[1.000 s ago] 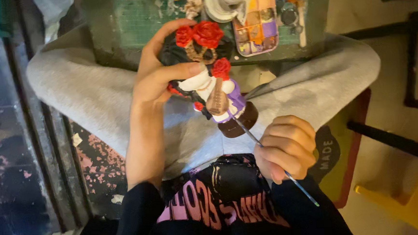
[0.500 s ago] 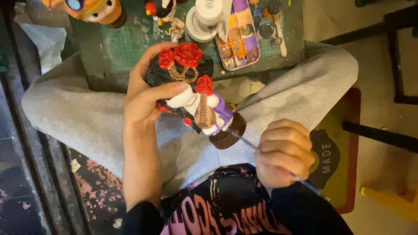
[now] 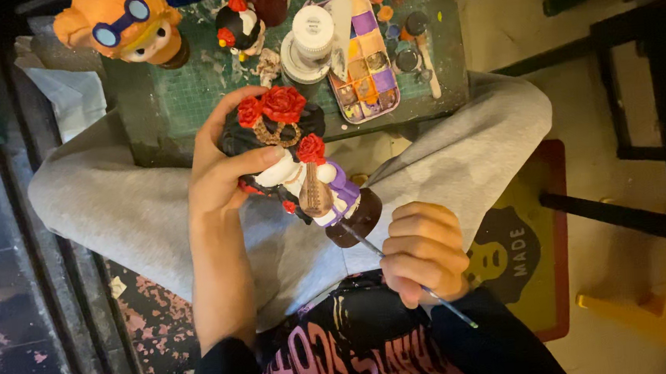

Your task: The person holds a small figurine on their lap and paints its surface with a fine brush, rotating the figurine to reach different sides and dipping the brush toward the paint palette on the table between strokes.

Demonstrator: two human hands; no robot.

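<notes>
The right hand [image 3: 423, 252] is curled tight around a thin paintbrush [image 3: 367, 243], its tip meeting the brown base of the figurine [image 3: 301, 170], a steady grip for fine work. The left hand [image 3: 221, 182] wraps the figurine's middle, holding it over the lap. Its long axis slants, rose-crowned head towards the table [image 3: 181, 104], base towards the body. Beyond lies a paint palette [image 3: 362, 58], within easy reach.
</notes>
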